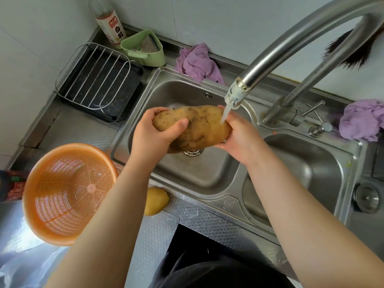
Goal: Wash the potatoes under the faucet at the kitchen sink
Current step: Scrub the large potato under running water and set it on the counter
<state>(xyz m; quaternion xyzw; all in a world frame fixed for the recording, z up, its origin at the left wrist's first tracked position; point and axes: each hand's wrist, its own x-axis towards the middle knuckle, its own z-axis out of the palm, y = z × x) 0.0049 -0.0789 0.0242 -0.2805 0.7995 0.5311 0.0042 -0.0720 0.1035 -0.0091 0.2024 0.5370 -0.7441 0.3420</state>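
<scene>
A large brown potato (199, 127) with dark dirt spots is held over the left basin of the steel sink (166, 96). My left hand (153, 136) grips its left end, thumb across the top. My right hand (239, 138) cups its right end from below. Water runs from the faucet spout (236, 96) onto the potato's right end and my right hand. A second, cleaner yellow potato (155, 201) lies on the counter at the sink's front edge, partly hidden by my left forearm.
An orange plastic colander (68, 192) sits on the counter at the left. A black tray with a wire rack (97, 84) stands at the back left, beside a green sponge holder (143, 48) and a bottle (110, 23). Purple cloths (197, 63) lie behind the sink.
</scene>
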